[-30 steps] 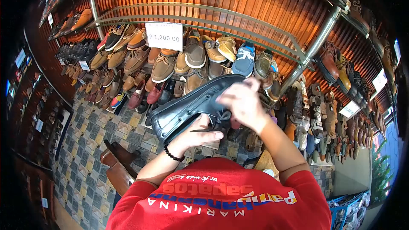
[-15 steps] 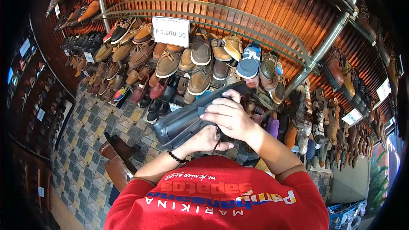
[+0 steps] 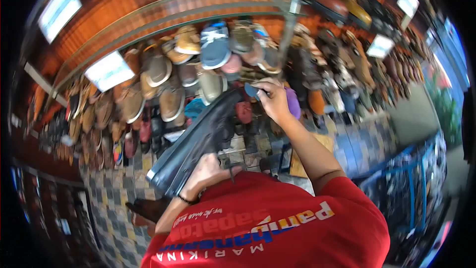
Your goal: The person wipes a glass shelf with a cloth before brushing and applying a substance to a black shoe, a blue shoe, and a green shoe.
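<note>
Cradling low suits the stiff-looking black leather shoe [image 3: 191, 136], gripped by the left hand [image 3: 204, 169]; a flat blue piece [image 3: 251, 90] is pinched at one o'clock by the right hand [image 3: 272, 100].

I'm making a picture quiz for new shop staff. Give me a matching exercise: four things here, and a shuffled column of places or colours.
1. Black shoe
2. Small blue piece
3. Beaded bracelet
4. Shirt

A. Red
B. Pinched by the right hand
C. Held in the left hand
D. Around the left wrist

Pairs: 1-C; 2-B; 3-D; 4-A
</note>
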`<state>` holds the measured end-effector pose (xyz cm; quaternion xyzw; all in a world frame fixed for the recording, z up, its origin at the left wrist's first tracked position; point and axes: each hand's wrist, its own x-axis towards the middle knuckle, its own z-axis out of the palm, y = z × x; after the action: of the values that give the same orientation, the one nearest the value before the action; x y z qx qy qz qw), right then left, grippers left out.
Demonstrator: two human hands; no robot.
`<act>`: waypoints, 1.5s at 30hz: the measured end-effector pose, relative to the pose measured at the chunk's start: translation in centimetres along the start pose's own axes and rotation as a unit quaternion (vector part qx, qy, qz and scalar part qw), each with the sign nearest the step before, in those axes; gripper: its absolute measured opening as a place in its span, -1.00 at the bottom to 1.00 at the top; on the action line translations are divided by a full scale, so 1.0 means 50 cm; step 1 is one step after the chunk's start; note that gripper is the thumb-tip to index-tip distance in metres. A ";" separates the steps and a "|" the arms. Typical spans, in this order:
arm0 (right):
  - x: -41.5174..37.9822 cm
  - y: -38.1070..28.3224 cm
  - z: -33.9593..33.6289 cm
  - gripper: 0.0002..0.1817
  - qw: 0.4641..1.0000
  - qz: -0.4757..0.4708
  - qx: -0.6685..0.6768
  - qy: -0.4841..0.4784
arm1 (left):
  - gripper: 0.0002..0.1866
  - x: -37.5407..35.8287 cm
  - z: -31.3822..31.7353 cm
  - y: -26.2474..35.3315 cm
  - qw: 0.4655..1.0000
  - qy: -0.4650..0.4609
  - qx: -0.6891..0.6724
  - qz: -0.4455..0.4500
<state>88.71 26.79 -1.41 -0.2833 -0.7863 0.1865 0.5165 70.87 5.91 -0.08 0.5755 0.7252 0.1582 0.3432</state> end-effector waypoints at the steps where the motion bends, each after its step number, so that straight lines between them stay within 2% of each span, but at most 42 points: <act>1: -0.055 0.081 -0.012 -0.82 0.990 0.116 0.069 0.035 | -0.45 -0.004 -0.006 0.016 0.998 -0.045 -0.006 -0.048; 2: -0.112 0.130 -0.040 -0.78 0.961 0.262 0.081 0.027 | -0.42 -0.005 -0.013 0.029 0.997 -0.028 -0.067 -0.007; 3: -0.173 0.168 -0.073 -0.75 0.941 0.335 0.032 0.036 | -0.37 -0.007 -0.019 0.043 0.991 -0.016 -0.126 0.036; 4: -0.235 0.204 -0.102 -0.73 0.914 0.403 -0.011 0.041 | -0.31 0.005 -0.003 0.016 0.987 0.020 -0.129 0.089; 5: -0.312 0.256 -0.131 -0.63 0.917 0.395 -0.013 0.064 | -0.26 0.016 0.013 -0.011 0.980 0.056 -0.127 0.142; 6: -0.398 0.309 -0.146 -0.63 0.892 0.427 -0.022 0.146 | -0.21 0.026 0.029 -0.038 0.969 0.093 -0.122 0.194; 7: -0.468 0.350 -0.168 -0.56 0.811 0.545 -0.046 0.208 | -0.14 0.037 0.029 -0.030 0.930 0.083 -0.262 0.244; 8: -0.501 0.342 -0.205 -0.55 0.746 0.622 -0.067 0.229 | -0.08 0.045 0.025 -0.030 0.923 0.050 -0.313 0.217; 9: -0.541 0.342 -0.226 -0.56 0.705 0.644 -0.116 0.275 | -0.02 0.052 0.022 -0.026 0.913 0.015 -0.363 0.184; 10: -0.641 0.411 -0.237 -0.56 0.690 0.626 -0.227 0.283 | -0.05 0.055 0.024 -0.003 0.907 0.027 -0.385 0.167; 11: -0.694 0.441 -0.253 -0.56 0.631 0.682 -0.225 0.292 | -0.03 0.069 0.034 -0.031 0.913 0.046 -0.368 0.171; 13: -0.762 0.461 -0.281 -0.57 0.602 0.700 -0.246 0.294 | -0.01 0.080 0.032 -0.045 0.920 0.060 -0.353 0.158; 15: -0.801 0.492 -0.290 -0.65 0.594 0.716 -0.276 0.241 | 0.01 0.088 0.015 -0.075 0.942 0.055 -0.320 0.081; 16: -0.798 0.499 -0.289 -0.68 0.595 0.721 -0.287 0.211 | -0.10 0.089 0.009 -0.052 0.947 0.053 -0.305 0.085; 17: -0.790 0.499 -0.283 -0.70 0.595 0.725 -0.295 0.180 | -0.09 0.098 0.005 -0.036 0.952 0.053 -0.288 0.087; 18: -0.743 0.475 -0.281 -0.71 0.606 0.717 -0.327 0.109 | -0.08 0.106 0.003 -0.022 0.957 0.052 -0.269 0.093; 19: -0.769 0.513 -0.264 -0.71 0.608 0.719 -0.333 0.049 | -0.08 0.117 0.003 -0.009 0.961 0.052 -0.252 0.098; 21: -0.787 0.553 -0.235 -0.70 0.578 0.731 -0.362 -0.031 | -0.06 0.135 0.005 0.011 0.968 0.053 -0.221 0.107; 22: -0.788 0.560 -0.224 -0.68 0.573 0.741 -0.350 -0.013 | -0.06 0.146 0.005 0.020 0.970 0.052 -0.207 0.113; 25: -0.795 0.600 -0.181 -0.70 0.500 0.818 -0.259 0.118 | -0.02 0.157 0.012 0.046 0.976 0.053 -0.191 0.091; 26: -0.809 0.612 -0.168 -0.70 0.511 0.810 -0.253 0.136 | 0.00 0.160 0.015 0.056 0.977 0.053 -0.191 0.074; 29: -0.842 0.643 -0.163 -0.71 0.524 0.819 -0.217 0.081 | 0.10 0.156 0.031 0.059 0.972 0.086 -0.217 0.034; 31: -0.849 0.646 -0.169 -0.65 0.542 0.812 -0.216 0.012 | 0.15 0.155 0.036 0.070 0.969 0.097 -0.229 0.007; 34: -0.818 0.643 -0.176 -0.58 0.530 0.809 -0.241 -0.077 | 0.15 0.146 0.042 0.073 0.961 0.118 -0.249 0.011; 36: -0.759 0.616 -0.201 -0.47 0.521 0.815 -0.219 -0.128 | 0.15 0.130 0.035 0.034 0.962 0.116 -0.245 -0.011; 37: -0.769 0.627 -0.203 -0.47 0.541 0.807 -0.192 -0.139 | 0.15 0.121 0.034 0.018 0.963 0.115 -0.244 -0.022; 39: -0.885 0.697 -0.203 -0.46 0.576 0.789 -0.139 -0.161 | 0.16 0.121 0.037 0.020 0.959 0.118 -0.257 -0.008; 40: -0.959 0.740 -0.199 -0.47 0.617 0.776 -0.081 -0.109 | 0.16 0.123 0.038 0.022 0.958 0.119 -0.262 0.000; 43: -1.105 0.841 -0.219 -0.51 0.609 0.792 0.035 -0.007 | 0.17 0.111 0.032 0.017 0.954 0.118 -0.276 -0.020; 44: -0.972 0.749 -0.251 -0.59 0.594 0.798 -0.082 -0.048 | 0.15 0.109 0.031 0.017 0.948 0.125 -0.292 -0.005; 45: -0.930 0.707 -0.274 -0.63 0.609 0.791 -0.058 -0.001 | 0.12 0.108 0.032 0.019 0.942 0.131 -0.309 0.011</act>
<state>124.46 24.32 -49.52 -0.8243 -0.2658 0.4768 0.1503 72.08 11.02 -2.33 0.4236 0.6728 0.4524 0.4041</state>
